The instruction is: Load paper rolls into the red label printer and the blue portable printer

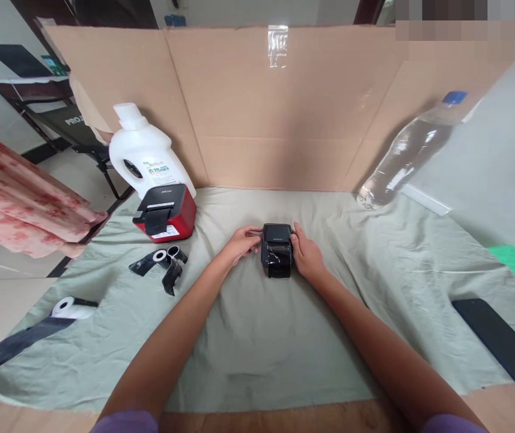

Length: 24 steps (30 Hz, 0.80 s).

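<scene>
The black box (277, 260) sits between the left hand (243, 242) and right hand (306, 249), its long side pointing forward; both hold its sides, the right hand closer.

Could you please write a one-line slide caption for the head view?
Left hand and right hand flank a small black device on a pale green cloth.

We are facing a cardboard panel (239, 102) beyond the left hand (243, 243), seeing a floral curtain (18, 198) hanging well left of it and a pale wall (503, 162) rising past the right hand (308, 255).
</scene>
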Tool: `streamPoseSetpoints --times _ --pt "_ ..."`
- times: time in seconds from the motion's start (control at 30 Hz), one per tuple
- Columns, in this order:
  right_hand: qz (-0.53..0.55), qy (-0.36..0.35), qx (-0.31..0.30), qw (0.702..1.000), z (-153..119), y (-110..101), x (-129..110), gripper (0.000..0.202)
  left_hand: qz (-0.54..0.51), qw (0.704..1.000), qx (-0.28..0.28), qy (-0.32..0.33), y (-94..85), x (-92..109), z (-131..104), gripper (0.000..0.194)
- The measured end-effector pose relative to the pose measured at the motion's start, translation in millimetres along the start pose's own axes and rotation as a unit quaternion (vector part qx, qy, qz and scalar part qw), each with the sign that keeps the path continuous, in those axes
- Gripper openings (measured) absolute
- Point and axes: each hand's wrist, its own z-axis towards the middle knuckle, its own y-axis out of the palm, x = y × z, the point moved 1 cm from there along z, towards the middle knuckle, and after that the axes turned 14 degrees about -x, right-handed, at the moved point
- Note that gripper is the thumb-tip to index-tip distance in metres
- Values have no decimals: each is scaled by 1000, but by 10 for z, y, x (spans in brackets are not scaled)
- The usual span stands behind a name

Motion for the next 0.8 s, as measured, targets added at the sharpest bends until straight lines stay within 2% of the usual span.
streamPoseSetpoints --times 0.47,0.8 --pt "-1 4 10 1000 -17 -9 -21 62 -4 1000 21 4 -21 -92 90 20" --pt "-5 6 18 1000 -20 3 -9 59 -15 999 25 -17 -19 -67 112 15"
